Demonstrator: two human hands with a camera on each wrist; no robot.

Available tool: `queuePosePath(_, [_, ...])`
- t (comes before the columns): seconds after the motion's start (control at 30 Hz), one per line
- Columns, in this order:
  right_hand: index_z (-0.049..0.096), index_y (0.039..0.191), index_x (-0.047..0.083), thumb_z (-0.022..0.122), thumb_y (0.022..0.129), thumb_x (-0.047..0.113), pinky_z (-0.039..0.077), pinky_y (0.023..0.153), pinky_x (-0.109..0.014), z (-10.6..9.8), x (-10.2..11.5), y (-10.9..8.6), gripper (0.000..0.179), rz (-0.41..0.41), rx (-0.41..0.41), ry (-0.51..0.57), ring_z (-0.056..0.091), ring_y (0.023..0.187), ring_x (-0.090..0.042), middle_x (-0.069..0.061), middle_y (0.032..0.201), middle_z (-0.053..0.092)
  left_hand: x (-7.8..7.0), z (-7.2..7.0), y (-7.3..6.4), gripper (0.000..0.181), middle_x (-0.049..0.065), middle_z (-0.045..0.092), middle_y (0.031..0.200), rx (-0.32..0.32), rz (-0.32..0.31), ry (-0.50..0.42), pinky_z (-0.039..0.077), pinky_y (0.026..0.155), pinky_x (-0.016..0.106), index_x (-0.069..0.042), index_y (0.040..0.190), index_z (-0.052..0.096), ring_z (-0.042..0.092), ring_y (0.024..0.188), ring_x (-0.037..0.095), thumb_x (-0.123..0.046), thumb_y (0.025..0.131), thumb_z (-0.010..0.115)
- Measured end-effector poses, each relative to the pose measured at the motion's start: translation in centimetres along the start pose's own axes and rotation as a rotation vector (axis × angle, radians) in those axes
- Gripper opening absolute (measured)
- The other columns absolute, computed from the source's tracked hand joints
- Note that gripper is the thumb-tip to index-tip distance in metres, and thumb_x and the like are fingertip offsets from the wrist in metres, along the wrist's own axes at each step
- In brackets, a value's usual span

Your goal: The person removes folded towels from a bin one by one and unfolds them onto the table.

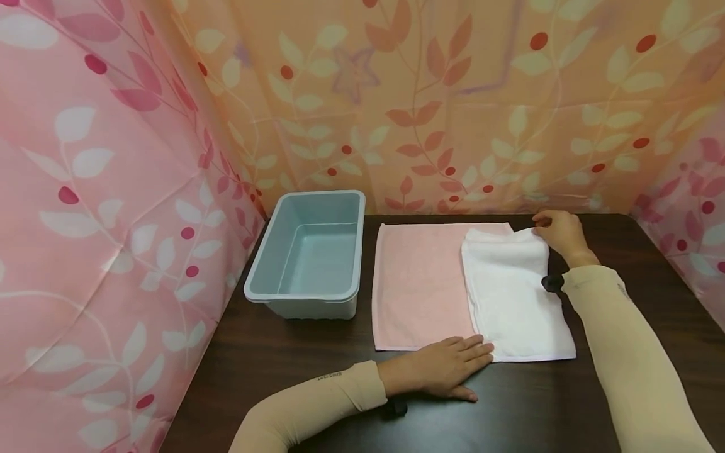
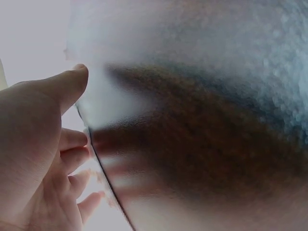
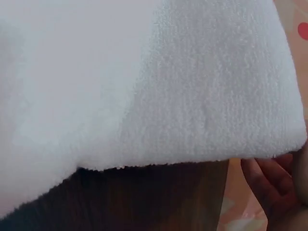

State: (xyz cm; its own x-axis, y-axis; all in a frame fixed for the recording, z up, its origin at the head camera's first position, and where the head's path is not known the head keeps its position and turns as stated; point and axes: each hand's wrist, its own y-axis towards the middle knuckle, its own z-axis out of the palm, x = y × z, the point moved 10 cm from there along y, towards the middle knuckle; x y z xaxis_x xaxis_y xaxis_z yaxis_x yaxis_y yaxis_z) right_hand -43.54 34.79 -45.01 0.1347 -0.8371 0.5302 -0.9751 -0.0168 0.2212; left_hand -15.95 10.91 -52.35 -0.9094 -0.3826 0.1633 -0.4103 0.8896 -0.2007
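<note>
The white towel (image 1: pixel 515 302) lies toward the right edge of the dark wooden table (image 1: pixel 308 352) and covers the right part of the pink towel (image 1: pixel 421 286), which is near the table's far edge. The right hand (image 1: pixel 563 236) pinches the far right corner of the white towel between thumb and fingers, and this corner is lifted from the table. The left hand (image 1: pixel 444 368) is flat with straight fingers, gripping nothing; its fingertips touch the white towel's near left corner. The light blue plastic basin (image 1: pixel 303 297) stands by the table's far left corner.
</note>
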Motion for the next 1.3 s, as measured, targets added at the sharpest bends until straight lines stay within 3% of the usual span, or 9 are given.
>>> queuePosePath(0.23, [0.068, 0.11, -0.006, 0.066, 0.094, 0.019, 0.046, 0.086, -0.058, -0.4, -2.7, -0.5, 0.03, 0.159, -0.031, -0.013, 0.061, 0.096, -0.046, -0.029, 0.101, 0.071, 0.0, -0.1, 0.0, 0.079, -0.004, 0.018, 0.167, -0.007, 0.006, -0.005, 0.025, 0.123, 0.027, -0.018, 0.159, 0.023, 0.015, 0.156, 0.014, -0.067, 0.098, 0.036])
queuePosePath(0.33, [0.07, 0.109, -0.003, 0.064, 0.096, 0.026, 0.05, 0.072, -0.041, -1.0, -3.1, -0.8, 0.033, 0.184, -0.05, -0.005, 0.067, 0.076, -0.025, -0.023, 0.091, 0.074, 0.0, 0.0, 0.0, 0.079, -0.004, 0.018, 0.168, -0.001, 0.003, -0.002, 0.025, 0.123, 0.026, -0.018, 0.159, 0.022, 0.014, 0.156, 0.014, -0.067, 0.098, 0.035])
queuePosePath(0.4, [0.071, 0.11, -0.001, 0.063, 0.096, 0.029, 0.048, 0.063, -0.029, -1.3, -2.6, -1.0, 0.034, 0.156, -0.052, 0.01, 0.061, 0.063, -0.005, -0.02, 0.089, 0.075, 0.0, -0.1, 0.0, 0.079, -0.005, 0.017, 0.168, 0.005, 0.003, -0.005, 0.025, 0.123, 0.026, -0.019, 0.159, 0.022, 0.014, 0.156, 0.014, -0.067, 0.098, 0.035])
queuePosePath(0.5, [0.071, 0.115, 0.002, 0.063, 0.096, 0.035, 0.046, 0.057, -0.017, -1.3, -1.3, -1.2, 0.039, 0.096, -0.01, 0.043, 0.054, 0.06, 0.012, -0.019, 0.094, 0.076, 0.1, -0.1, 0.0, 0.079, -0.005, 0.017, 0.168, 0.016, 0.001, -0.017, 0.025, 0.124, 0.027, -0.019, 0.159, 0.021, 0.014, 0.156, 0.013, -0.067, 0.098, 0.035])
queuePosePath(0.63, [0.069, 0.122, 0.004, 0.058, 0.098, 0.042, 0.055, 0.071, -0.029, 0.1, 0.2, -1.5, 0.046, 0.032, 0.149, 0.057, 0.07, 0.088, -0.014, -0.024, 0.113, 0.072, 0.4, -0.3, -0.1, 0.078, -0.007, 0.016, 0.168, 0.027, -0.005, -0.051, 0.023, 0.125, 0.028, -0.021, 0.159, 0.021, 0.012, 0.156, 0.012, -0.066, 0.098, 0.036])
queuePosePath(0.73, [0.065, 0.127, 0.003, 0.051, 0.102, 0.042, 0.053, 0.089, -0.051, 1.6, 0.3, -2.0, 0.049, 0.025, 0.294, 0.04, 0.061, 0.113, -0.04, -0.028, 0.127, 0.064, 0.5, -0.3, 0.0, 0.076, -0.008, 0.017, 0.167, 0.024, -0.003, -0.074, 0.022, 0.125, 0.029, -0.022, 0.159, 0.022, 0.012, 0.156, 0.011, -0.065, 0.098, 0.037])
queuePosePath(0.87, [0.062, 0.131, 0.001, 0.047, 0.104, 0.036, 0.043, 0.101, -0.064, 3.4, -1.0, -2.7, 0.046, 0.049, 0.428, 0.009, 0.051, 0.124, -0.048, -0.033, 0.136, 0.055, 0.5, -0.3, 0.1, 0.073, -0.008, 0.02, 0.167, 0.014, 0.012, -0.104, 0.023, 0.125, 0.029, -0.022, 0.158, 0.024, 0.014, 0.156, 0.011, -0.063, 0.099, 0.037])
queuePosePath(1.1, [0.064, 0.128, 0.0, 0.054, 0.102, 0.025, 0.043, 0.1, -0.065, 4.3, -1.4, -2.7, 0.038, 0.016, 0.441, -0.036, 0.051, 0.122, -0.05, -0.034, 0.132, 0.057, 1.4, -1.2, 0.3, 0.067, -0.005, 0.031, 0.163, -0.038, 0.03, -0.201, 0.021, 0.124, 0.024, -0.016, 0.156, 0.03, 0.023, 0.154, 0.013, -0.053, 0.102, 0.043])
queuePosePath(1.3, [0.064, 0.127, -0.002, 0.054, 0.101, 0.022, 0.044, 0.099, -0.064, 4.2, -1.0, -2.6, 0.036, 0.003, 0.427, -0.045, 0.053, 0.12, -0.051, -0.034, 0.131, 0.057, 3.9, -3.1, 0.6, 0.053, -0.006, 0.052, 0.149, -0.191, -0.057, -0.36, 0.034, 0.115, 0.015, -0.015, 0.146, 0.048, 0.046, 0.141, 0.006, -0.034, 0.098, 0.06])
